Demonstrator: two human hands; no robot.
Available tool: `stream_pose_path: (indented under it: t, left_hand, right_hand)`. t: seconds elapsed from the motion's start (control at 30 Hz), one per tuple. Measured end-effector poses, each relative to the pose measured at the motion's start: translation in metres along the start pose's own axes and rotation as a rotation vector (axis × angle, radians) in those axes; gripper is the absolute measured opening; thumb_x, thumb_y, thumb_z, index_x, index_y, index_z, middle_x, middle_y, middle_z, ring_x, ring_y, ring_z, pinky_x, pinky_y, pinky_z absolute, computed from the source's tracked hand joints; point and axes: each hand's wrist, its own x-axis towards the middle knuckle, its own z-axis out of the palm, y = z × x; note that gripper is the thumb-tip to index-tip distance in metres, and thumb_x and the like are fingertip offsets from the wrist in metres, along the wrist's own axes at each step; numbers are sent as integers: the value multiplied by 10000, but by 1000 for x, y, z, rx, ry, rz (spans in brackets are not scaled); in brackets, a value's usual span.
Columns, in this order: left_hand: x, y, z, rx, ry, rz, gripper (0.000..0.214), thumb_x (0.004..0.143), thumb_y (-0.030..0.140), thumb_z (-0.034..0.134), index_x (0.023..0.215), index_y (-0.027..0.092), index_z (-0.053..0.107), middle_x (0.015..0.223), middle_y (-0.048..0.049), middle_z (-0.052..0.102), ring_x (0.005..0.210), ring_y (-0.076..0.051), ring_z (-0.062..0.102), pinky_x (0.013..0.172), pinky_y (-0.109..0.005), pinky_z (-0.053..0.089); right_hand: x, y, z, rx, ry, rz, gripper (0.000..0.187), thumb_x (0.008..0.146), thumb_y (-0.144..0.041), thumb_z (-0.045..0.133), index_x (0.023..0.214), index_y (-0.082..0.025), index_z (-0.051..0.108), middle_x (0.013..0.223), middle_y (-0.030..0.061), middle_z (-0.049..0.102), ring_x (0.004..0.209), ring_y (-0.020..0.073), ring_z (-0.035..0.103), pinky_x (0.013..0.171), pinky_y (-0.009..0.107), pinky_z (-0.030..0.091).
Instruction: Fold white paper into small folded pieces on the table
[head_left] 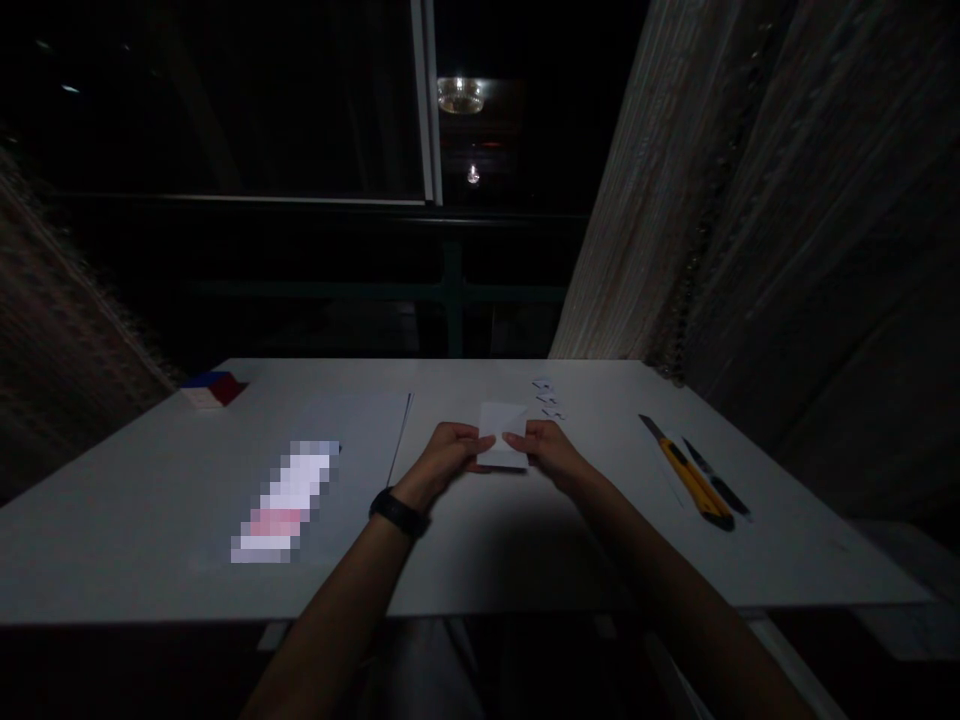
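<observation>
A small folded white paper [501,432] is held just above the white table [525,560], near its middle. My left hand [444,458], with a black watch on the wrist, pinches the paper's left edge. My right hand [547,450] pinches its right edge. Both hands have their fingers closed on the paper. The room is dim.
A stack of white sheets [360,440] lies left of my hands, with a blurred-out item [285,500] on it. A colour cube [212,388] sits at the far left corner. A yellow utility knife [686,472] and a dark pen [716,478] lie at the right. Small paper bits [547,398] lie beyond the paper.
</observation>
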Motion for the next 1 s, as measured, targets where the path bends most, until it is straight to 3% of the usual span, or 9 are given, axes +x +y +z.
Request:
stream_pose_path:
  t: [0.17, 0.3, 0.53, 0.7, 0.83, 0.93, 1.0]
  left_hand:
    - [0, 0, 0, -54, 84, 24, 307, 554, 297, 778, 720, 79, 640, 706, -88, 661, 587, -158, 616, 533, -269, 516]
    - [1, 0, -2, -49, 31, 28, 304, 622, 313, 737, 769, 64, 644, 752, -118, 665, 617, -168, 628, 537, -268, 528]
    - [1, 2, -2, -124, 60, 36, 397, 627, 240, 746, 955, 74, 599, 821, -132, 664, 625, -197, 649, 520, -294, 544]
    - [-2, 6, -3, -153, -40, -6, 361, 681, 206, 695, 1004, 77, 597, 812, -146, 672, 665, -216, 669, 561, -284, 547]
    - [-3, 8, -2, -262, -47, 10, 412, 736, 329, 645, 1089, 138, 550, 905, -140, 666, 763, -239, 672, 635, -323, 552]
    - [-2, 9, -1, -340, -17, -13, 437, 739, 458, 609, 1046, 155, 541, 901, -127, 660, 764, -236, 669, 670, -365, 550]
    - [-1, 8, 0, -336, -10, -5, 419, 715, 439, 645, 1004, 151, 550, 911, -122, 657, 775, -227, 665, 699, -370, 546]
  right_hand:
    - [2, 2, -3, 36, -74, 0, 378, 599, -405, 713, 806, -101, 625, 596, 35, 627, 476, 138, 569, 456, 267, 462]
    - [3, 5, -5, 48, -90, -24, 436, 633, -388, 697, 964, -127, 587, 631, 35, 638, 494, 153, 592, 453, 277, 488]
    - [-2, 0, -3, 75, -134, -12, 367, 681, -350, 671, 961, -124, 599, 644, 54, 653, 502, 144, 600, 459, 250, 488]
    - [-3, -4, -5, 159, -130, 22, 371, 642, -216, 661, 1000, -127, 615, 659, 71, 675, 508, 146, 604, 475, 252, 480]
    - [0, -3, -4, 132, -2, -28, 368, 619, -198, 632, 978, -121, 657, 640, 59, 673, 500, 136, 597, 490, 251, 475]
    - [4, 2, -2, 28, 122, -130, 394, 647, -234, 575, 1017, -127, 659, 566, 28, 649, 487, 130, 590, 486, 244, 462]
    - [6, 6, 0, -55, 126, -181, 411, 667, -252, 541, 1044, -132, 652, 526, 13, 631, 478, 125, 582, 480, 238, 451]
